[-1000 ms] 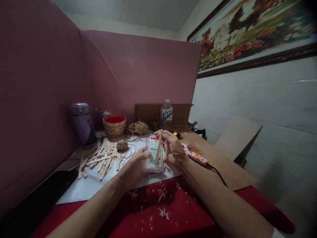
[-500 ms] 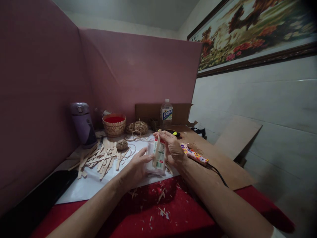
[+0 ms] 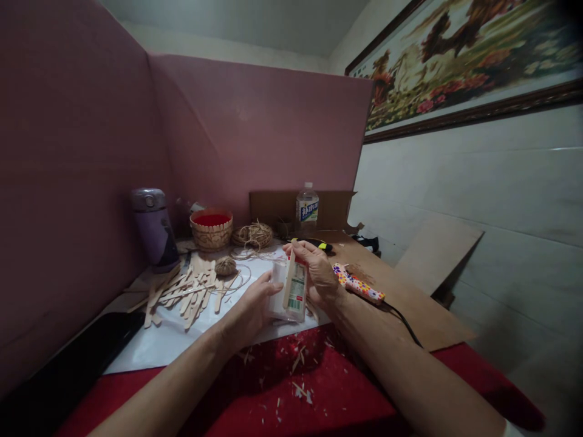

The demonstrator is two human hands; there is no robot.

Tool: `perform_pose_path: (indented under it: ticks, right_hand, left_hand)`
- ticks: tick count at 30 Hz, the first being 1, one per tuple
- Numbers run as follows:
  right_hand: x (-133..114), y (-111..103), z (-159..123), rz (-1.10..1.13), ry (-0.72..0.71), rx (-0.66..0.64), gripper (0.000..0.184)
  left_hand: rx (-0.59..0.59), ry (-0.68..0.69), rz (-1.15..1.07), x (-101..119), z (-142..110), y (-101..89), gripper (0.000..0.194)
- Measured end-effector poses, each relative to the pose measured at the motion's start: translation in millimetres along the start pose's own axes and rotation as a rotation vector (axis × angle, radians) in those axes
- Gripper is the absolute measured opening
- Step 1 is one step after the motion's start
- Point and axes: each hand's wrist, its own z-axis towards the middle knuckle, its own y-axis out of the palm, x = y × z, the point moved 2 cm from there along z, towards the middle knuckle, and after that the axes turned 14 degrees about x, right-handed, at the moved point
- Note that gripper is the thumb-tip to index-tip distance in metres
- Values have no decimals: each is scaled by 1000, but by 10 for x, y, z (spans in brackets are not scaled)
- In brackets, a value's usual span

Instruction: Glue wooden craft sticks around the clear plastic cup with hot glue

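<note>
A clear plastic box (image 3: pixel 277 308) with a white, green and red label is held over the near edge of the white sheet. My left hand (image 3: pixel 255 306) grips its left side, the thumb on the front edge and the other fingers hidden behind. In my right hand (image 3: pixel 317 270), a flat wooden craft stick (image 3: pixel 288 286) is pinched near its upper end. The stick stands nearly upright, slightly tilted, along the front of the label. Whether it is stuck to the box, I cannot tell.
Loose craft sticks (image 3: pixel 195 294) and a small twine ball (image 3: pixel 225 266) lie on the left. Behind stand a purple flask (image 3: pixel 155 227), a stick-covered bowl (image 3: pixel 212 235), a twine coil (image 3: pixel 254 233) and a bottle (image 3: pixel 308 209). A flower-patterned glue gun (image 3: pixel 357 284) lies right on cardboard.
My left thumb has moved left, off the stick and onto the box's edge. The stick now sits a little farther right and more of its length shows.
</note>
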Motion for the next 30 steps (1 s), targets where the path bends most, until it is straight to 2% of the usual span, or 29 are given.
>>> perform_pose_path:
  ticks: [10, 20, 24, 30]
  right_hand:
    - [30, -28, 20, -18, 12, 5, 29]
    - [73, -25, 6, -4, 8, 18, 33]
    - [59, -20, -2, 5, 8, 20, 31]
    - [48, -11, -5, 8, 19, 4, 30]
  left_hand:
    - [10, -12, 14, 13, -23, 46, 54]
    - [79, -11, 6, 10, -27, 71, 49]
    - [59, 5, 0, -19, -5, 36, 46]
    - [36, 42, 32, -55, 5, -5, 55]
